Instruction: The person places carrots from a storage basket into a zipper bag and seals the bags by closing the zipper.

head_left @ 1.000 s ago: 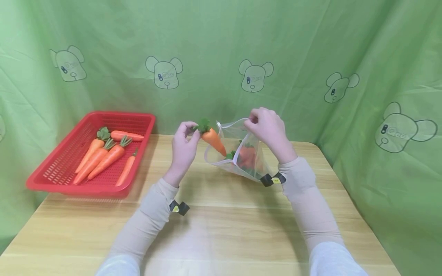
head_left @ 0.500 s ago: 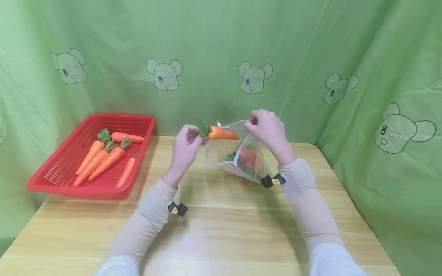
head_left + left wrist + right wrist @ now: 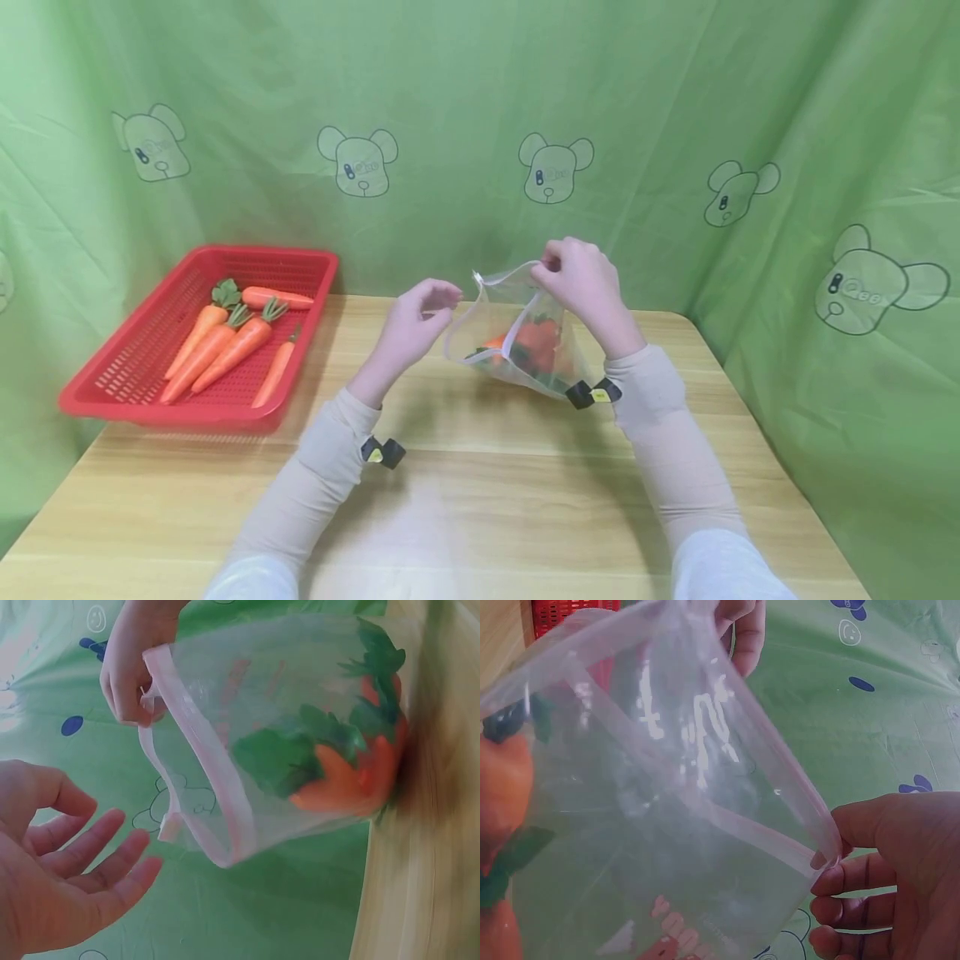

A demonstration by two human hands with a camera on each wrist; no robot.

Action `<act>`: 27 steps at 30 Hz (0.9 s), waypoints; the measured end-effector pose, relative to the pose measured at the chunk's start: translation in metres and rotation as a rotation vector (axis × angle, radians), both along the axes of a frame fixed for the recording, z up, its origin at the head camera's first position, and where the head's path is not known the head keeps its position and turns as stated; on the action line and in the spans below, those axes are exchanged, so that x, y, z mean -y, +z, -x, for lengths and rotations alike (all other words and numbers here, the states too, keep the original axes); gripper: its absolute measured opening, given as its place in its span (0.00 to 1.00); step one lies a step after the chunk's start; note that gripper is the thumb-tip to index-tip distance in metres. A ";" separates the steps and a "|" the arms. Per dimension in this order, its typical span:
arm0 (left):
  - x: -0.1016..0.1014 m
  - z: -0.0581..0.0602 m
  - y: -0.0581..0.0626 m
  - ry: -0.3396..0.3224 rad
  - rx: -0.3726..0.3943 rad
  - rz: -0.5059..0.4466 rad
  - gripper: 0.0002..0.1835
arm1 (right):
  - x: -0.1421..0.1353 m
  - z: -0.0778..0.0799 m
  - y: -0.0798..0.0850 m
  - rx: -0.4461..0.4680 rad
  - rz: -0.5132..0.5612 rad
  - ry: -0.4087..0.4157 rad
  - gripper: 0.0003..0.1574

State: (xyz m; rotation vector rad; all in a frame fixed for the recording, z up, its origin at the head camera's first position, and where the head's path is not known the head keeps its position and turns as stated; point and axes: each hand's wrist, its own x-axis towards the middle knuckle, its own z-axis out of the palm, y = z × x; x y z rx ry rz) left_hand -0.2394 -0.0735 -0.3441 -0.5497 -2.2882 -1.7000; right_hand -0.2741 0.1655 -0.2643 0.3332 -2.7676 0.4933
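Observation:
A clear zip bag (image 3: 517,300) with a white-pink edge stands on the table with its mouth gaping to the left. Several carrots (image 3: 352,772) with green leaves lie at its bottom. My right hand (image 3: 581,279) pinches the far corner of the bag's rim between thumb and fingers, as the right wrist view (image 3: 885,877) also shows from close by. My left hand (image 3: 416,325) is just left of the bag's mouth, fingers loosely bent and holding nothing. In the left wrist view, the fingers (image 3: 112,855) are apart from the rim.
A red plastic basket (image 3: 97,400) with several carrots (image 3: 236,350) stands at the left of the wooden table (image 3: 450,517). A green curtain (image 3: 450,83) with mouse-head drawings hangs behind the table and along the sides.
My left hand held a carrot by its leaves, levelled it at the bag's mouth and has let it go; the carrot is now inside the bag. The right hand stays at the rim.

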 end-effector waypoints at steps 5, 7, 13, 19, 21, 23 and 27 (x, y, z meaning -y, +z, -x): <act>0.005 -0.002 0.002 0.045 0.000 -0.021 0.11 | -0.002 0.000 0.002 -0.011 0.001 -0.005 0.09; 0.007 -0.002 0.002 0.055 0.000 -0.016 0.10 | -0.003 -0.001 0.003 -0.016 0.000 -0.006 0.09; 0.015 -0.004 0.005 0.075 -0.006 0.018 0.10 | -0.006 -0.001 0.005 -0.016 0.001 -0.006 0.09; 0.025 -0.006 0.009 0.098 -0.022 0.052 0.09 | -0.006 0.000 0.005 -0.022 -0.001 -0.004 0.10; 0.028 -0.006 0.009 0.108 -0.029 0.058 0.09 | -0.007 0.000 0.005 -0.021 -0.002 -0.005 0.10; 0.032 -0.007 0.011 0.120 -0.036 0.065 0.10 | -0.006 -0.001 0.004 -0.018 -0.003 -0.005 0.10; 0.040 -0.009 0.014 0.150 -0.040 0.101 0.10 | -0.006 -0.001 0.004 -0.019 -0.003 -0.005 0.10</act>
